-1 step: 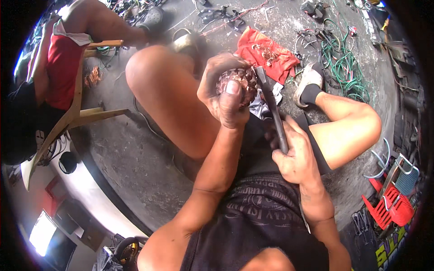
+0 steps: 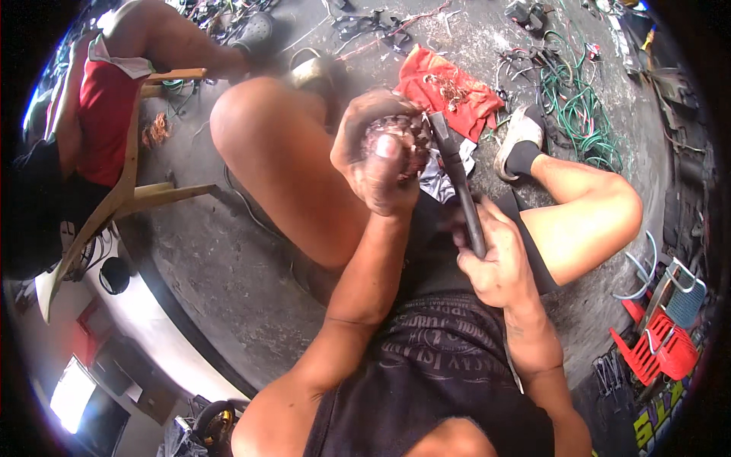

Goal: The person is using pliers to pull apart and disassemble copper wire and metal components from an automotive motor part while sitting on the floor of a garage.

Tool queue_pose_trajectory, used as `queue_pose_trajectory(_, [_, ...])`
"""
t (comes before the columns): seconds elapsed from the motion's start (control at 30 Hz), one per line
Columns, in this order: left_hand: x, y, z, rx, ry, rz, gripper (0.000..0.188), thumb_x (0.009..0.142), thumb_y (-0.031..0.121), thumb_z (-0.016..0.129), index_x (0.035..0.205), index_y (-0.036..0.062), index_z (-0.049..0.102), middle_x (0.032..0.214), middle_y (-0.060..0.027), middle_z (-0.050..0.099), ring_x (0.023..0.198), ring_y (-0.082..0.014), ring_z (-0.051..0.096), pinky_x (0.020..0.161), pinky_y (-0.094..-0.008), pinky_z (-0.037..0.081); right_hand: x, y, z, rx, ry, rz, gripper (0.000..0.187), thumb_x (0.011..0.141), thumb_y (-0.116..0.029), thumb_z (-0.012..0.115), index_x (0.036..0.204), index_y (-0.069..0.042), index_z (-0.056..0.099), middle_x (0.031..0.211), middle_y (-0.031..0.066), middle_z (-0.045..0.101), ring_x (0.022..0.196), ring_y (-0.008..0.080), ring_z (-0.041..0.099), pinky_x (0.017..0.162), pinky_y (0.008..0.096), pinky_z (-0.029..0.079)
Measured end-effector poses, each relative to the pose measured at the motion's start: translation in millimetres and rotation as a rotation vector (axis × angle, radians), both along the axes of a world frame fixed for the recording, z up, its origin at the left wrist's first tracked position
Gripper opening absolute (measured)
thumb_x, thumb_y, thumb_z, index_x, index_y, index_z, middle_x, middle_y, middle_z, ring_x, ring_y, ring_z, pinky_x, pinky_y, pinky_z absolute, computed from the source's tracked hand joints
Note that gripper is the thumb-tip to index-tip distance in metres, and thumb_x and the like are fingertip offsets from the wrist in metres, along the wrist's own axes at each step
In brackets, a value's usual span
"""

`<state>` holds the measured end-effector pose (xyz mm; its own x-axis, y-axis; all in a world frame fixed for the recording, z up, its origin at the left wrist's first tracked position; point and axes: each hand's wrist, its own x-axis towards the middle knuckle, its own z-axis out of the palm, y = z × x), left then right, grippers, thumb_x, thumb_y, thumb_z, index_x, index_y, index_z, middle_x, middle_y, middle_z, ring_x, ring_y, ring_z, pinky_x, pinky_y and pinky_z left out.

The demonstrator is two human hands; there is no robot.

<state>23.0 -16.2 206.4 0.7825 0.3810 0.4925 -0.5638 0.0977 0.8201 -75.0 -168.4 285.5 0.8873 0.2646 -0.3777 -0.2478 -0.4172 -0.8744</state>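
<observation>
My left hand point(image 2: 378, 164) is wrapped round a roundish, copper-brown part point(image 2: 411, 141) with a knobbly, ridged surface, perhaps a motor winding core. My thumb lies across its near face, and the fingers hide its far side. My right hand point(image 2: 499, 255) grips the lower end of a long dark metal tool point(image 2: 462, 183); it has a slim handle and a wider, pale-edged head. That head stands close against the right side of the part; whether they touch I cannot tell. Both are held up above my lap.
A red cloth point(image 2: 449, 95) bearing copper scraps lies on the floor ahead. Green wires point(image 2: 582, 114) are heaped to its right. At the left, another person sits on a wooden-legged chair point(image 2: 126, 183). A red plastic basket-like piece point(image 2: 666, 350) lies at the right.
My left hand has turned or shifted very slightly with the part, and its thumb is now blurred. The tool's head has barely moved.
</observation>
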Motion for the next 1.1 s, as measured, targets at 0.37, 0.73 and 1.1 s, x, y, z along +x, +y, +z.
queue_pose_trajectory(0.37, [4.8, -5.6, 11.8, -1.176, 0.158, -0.496, 0.058, 0.084, 0.049, 0.042, 0.091, -0.004, 0.064, 0.086, -0.0209, 0.065, 0.089, -0.034, 0.061, 0.092, -0.0458, 0.047, -6.4, 13.3, -0.1, 1.228, 0.737, -0.342, 0.033, 0.052, 0.009, 0.056, 0.068, -0.012, 0.036, 0.086, 0.0008, 0.03, 0.068, 0.0099, 0.031, 0.051, 0.0206, 0.025])
queue_pose_trajectory(0.73, [9.0, -3.9, 10.4, -1.304, 0.251, -0.416, 0.05, 0.085, 0.047, 0.046, 0.088, 0.0006, 0.065, 0.082, -0.0165, 0.064, 0.085, -0.0318, 0.061, 0.088, -0.0501, 0.048, 7.0, 15.9, -18.6, 1.342, 0.604, -0.25, 0.029, 0.057, 0.005, 0.063, 0.076, -0.007, 0.045, 0.096, 0.0069, 0.038, 0.07, 0.011, 0.035, 0.057, 0.0236, 0.035])
queue_pose_trajectory(1.1, [13.7, -1.0, 0.6, -0.581, 0.14, -0.237, 0.048, 0.085, 0.042, 0.043, 0.091, -0.004, 0.056, 0.087, -0.0195, 0.058, 0.082, -0.0319, 0.061, 0.079, -0.0414, 0.052, 2.4, 6.3, -11.4, 0.259, 0.178, -0.115, 0.033, 0.07, 0.003, 0.051, 0.103, 0.0, 0.057, 0.101, 0.0146, 0.056, 0.085, 0.0241, 0.062, 0.079, 0.0365, 0.05])
